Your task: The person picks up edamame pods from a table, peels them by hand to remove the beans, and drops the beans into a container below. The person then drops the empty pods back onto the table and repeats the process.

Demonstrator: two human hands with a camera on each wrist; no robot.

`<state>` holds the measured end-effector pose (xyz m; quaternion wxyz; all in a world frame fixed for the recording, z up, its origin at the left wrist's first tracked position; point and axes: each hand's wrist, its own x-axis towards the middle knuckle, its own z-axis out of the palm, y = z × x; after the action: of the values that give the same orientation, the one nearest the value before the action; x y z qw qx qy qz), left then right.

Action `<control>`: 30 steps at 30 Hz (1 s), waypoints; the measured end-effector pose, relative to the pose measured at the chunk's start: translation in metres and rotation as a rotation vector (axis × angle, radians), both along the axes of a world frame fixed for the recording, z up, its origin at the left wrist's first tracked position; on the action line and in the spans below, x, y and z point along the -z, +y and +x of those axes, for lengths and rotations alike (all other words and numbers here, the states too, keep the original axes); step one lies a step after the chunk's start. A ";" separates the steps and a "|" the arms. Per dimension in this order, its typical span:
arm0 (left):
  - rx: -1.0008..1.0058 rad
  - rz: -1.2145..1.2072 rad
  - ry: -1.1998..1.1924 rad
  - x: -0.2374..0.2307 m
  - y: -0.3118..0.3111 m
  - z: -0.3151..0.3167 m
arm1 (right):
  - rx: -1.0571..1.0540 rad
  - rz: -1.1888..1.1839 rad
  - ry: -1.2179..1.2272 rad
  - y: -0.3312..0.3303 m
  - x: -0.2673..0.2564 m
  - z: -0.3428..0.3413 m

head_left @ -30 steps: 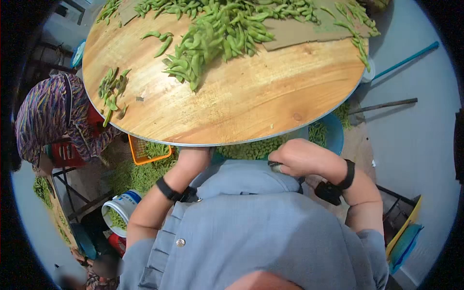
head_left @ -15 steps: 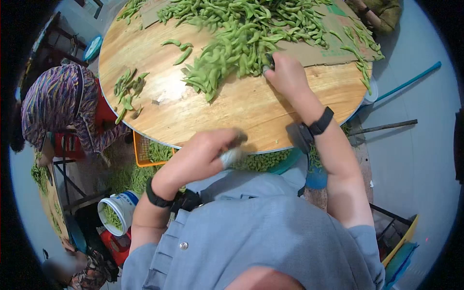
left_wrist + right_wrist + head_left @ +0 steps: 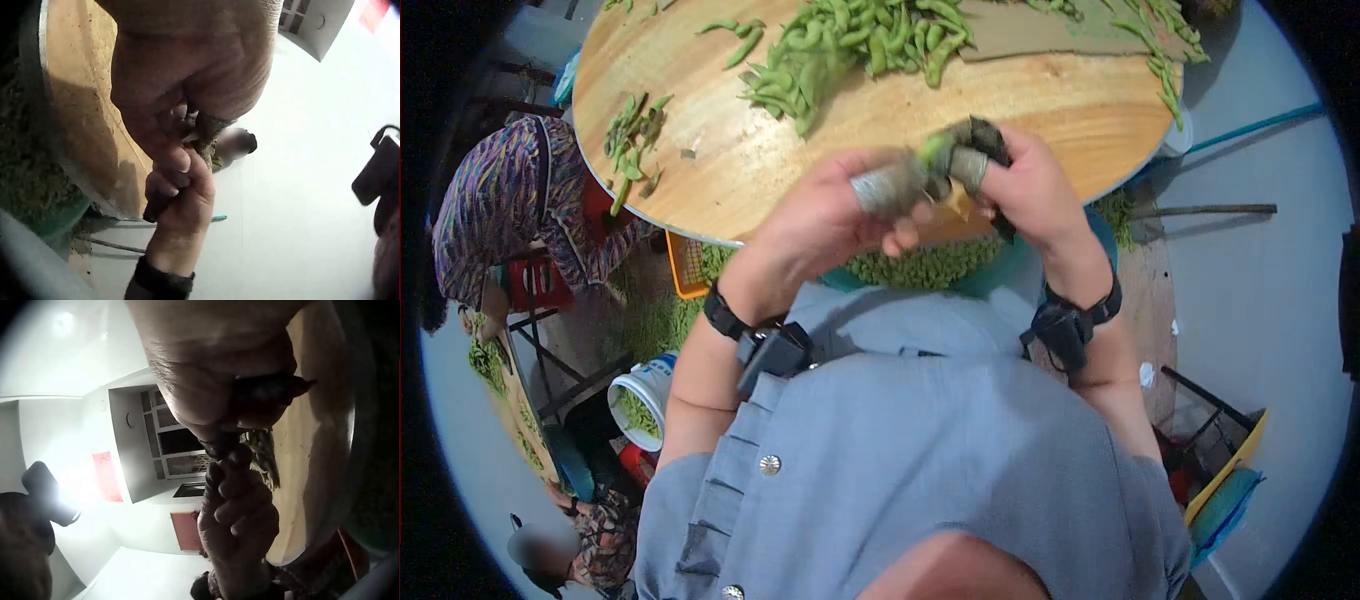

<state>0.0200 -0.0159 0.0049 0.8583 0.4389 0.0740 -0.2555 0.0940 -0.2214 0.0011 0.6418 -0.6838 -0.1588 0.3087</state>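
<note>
Both hands meet over the near edge of the round wooden table. A green edamame pod shows between their fingertips. My left hand has a silvery wrap round its thumb and pinches the pod from the left. From the right, my right hand grips it with curled fingers, its thumb wrapped too and dark coverings on the fingers. In the right wrist view a dark, pointed thing sticks out of the right fist. A heap of edamame pods lies on the table beyond the hands.
Below the table edge, a green basin holds shelled beans. To the left are an orange crate, a white bucket of beans and a person in a patterned top. Flattened cardboard lies on the table.
The right hand went from the lap up to the pod heap, then came back toward me. The left hand rose from below the table edge, and both now meet at a pod.
</note>
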 end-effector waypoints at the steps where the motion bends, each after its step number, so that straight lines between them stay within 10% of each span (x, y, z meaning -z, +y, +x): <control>1: -0.031 0.032 -0.026 -0.003 0.001 -0.001 | 0.006 -0.004 0.017 -0.001 -0.002 0.001; 6: -0.182 0.476 -0.096 -0.005 -0.003 -0.011 | -0.010 -0.040 0.121 -0.004 -0.014 -0.013; 21: -0.096 0.567 -0.205 0.008 -0.009 -0.021 | -0.063 0.097 0.095 0.000 -0.014 -0.044; 26: 0.034 1.148 -0.678 0.011 -0.004 -0.026 | -0.157 0.037 0.285 0.000 -0.008 -0.039; 27: 0.035 1.147 -0.677 0.007 -0.002 -0.026 | -0.167 0.048 0.356 0.001 -0.008 -0.040; 30: 0.042 0.163 0.044 0.000 0.005 -0.029 | -0.200 0.258 0.681 -0.004 -0.017 -0.039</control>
<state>-0.0087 -0.0112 0.0048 0.8122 0.5031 0.1043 -0.2763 0.0551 -0.2250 0.0184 0.7054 -0.4364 -0.0398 0.5571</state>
